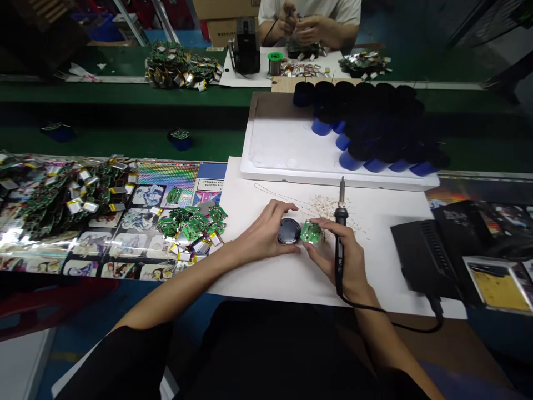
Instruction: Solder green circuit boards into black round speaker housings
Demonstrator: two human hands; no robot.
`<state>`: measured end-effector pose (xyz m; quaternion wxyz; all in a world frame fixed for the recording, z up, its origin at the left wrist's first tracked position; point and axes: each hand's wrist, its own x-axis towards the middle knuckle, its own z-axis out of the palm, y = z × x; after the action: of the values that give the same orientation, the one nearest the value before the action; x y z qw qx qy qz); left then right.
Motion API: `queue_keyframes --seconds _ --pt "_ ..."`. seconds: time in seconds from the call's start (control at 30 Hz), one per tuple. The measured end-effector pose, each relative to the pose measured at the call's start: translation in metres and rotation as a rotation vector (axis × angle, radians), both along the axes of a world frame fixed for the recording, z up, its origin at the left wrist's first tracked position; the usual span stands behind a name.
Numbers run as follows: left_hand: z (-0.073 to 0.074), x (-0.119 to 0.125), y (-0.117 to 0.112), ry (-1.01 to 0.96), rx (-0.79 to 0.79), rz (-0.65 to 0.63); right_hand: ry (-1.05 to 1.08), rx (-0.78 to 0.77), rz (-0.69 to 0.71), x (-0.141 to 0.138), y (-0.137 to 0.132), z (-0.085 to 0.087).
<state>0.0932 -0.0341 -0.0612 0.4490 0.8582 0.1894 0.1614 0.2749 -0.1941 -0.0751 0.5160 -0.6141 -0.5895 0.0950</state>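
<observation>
My left hand (266, 230) rests on a white work sheet (291, 278) with its fingers curled round a small round dark speaker (288, 231). Right beside the speaker lies a round green circuit board (311, 231), pinched by the fingertips of my right hand (341, 255). That hand also carries a soldering iron (340, 222), held along the palm with its tip pointing up and away and its black cord trailing off to the right.
A heap of green boards (194, 225) lies left of the sheet, a bigger pile (58, 194) farther left. A white foam tray (287, 150) bears blue and black cylinders (375, 130). A black soldering station (425, 258) stands at right. Across the green belt, another person's hands (306, 25) work.
</observation>
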Motion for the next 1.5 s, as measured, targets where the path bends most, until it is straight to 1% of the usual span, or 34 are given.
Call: queue_keyframes --seconds 0.1,0.17,0.23,0.33,0.4,0.47,0.57,0.67,0.77,0.87,0.97,1.07,1.13,1.2,1.27,1.37,1.5 --pt "0.012 -0.013 0.015 0.047 -0.204 -0.151 -0.069 -0.039 0.04 -0.005 0.0 0.001" --pt "0.02 -0.02 0.028 0.089 -0.294 -0.175 -0.112 -0.031 0.048 -0.01 -0.001 0.001" --pt "0.024 -0.024 0.037 0.113 -0.328 -0.168 -0.164 -0.011 0.03 -0.016 -0.002 0.0" --pt "0.024 -0.022 0.041 0.1 -0.303 -0.213 -0.231 0.018 -0.003 -0.025 -0.002 -0.004" --pt "0.021 -0.019 0.039 0.075 -0.242 -0.243 -0.253 0.039 -0.006 -0.027 0.0 -0.006" --pt "0.019 -0.017 0.037 0.045 -0.182 -0.251 -0.263 0.045 0.006 -0.025 0.003 -0.007" --pt "0.014 -0.015 0.034 0.003 -0.122 -0.253 -0.254 0.01 0.062 -0.014 0.007 -0.004" --pt "0.01 -0.012 0.029 -0.055 -0.073 -0.228 -0.229 -0.019 0.11 -0.002 0.009 0.0" --pt "0.006 -0.008 0.023 -0.121 -0.062 -0.159 -0.208 0.006 0.114 0.0 0.008 0.003" --pt "0.006 -0.004 0.016 -0.155 -0.109 -0.114 -0.24 0.038 0.075 -0.01 0.008 0.001" --pt "0.009 -0.002 0.012 -0.113 -0.167 -0.089 -0.309 0.04 0.016 -0.019 0.009 -0.002" --pt "0.011 -0.002 0.012 -0.109 -0.206 -0.064 -0.31 0.033 -0.024 -0.02 0.01 -0.005" --pt "0.01 -0.002 0.012 -0.122 -0.216 -0.054 -0.275 0.016 -0.019 -0.017 0.009 -0.004" --pt "0.009 -0.001 0.011 -0.136 -0.208 -0.051 -0.232 0.002 0.008 -0.015 0.008 -0.002" --pt "0.007 -0.001 0.011 -0.155 -0.184 -0.058 -0.18 0.027 0.011 -0.014 0.007 0.002" --pt "0.003 -0.001 0.01 -0.194 -0.138 -0.068 -0.11 0.075 -0.065 -0.018 0.009 0.007" --pt "0.001 -0.001 0.008 -0.236 -0.083 -0.075 -0.105 0.063 -0.142 -0.027 0.017 0.01"
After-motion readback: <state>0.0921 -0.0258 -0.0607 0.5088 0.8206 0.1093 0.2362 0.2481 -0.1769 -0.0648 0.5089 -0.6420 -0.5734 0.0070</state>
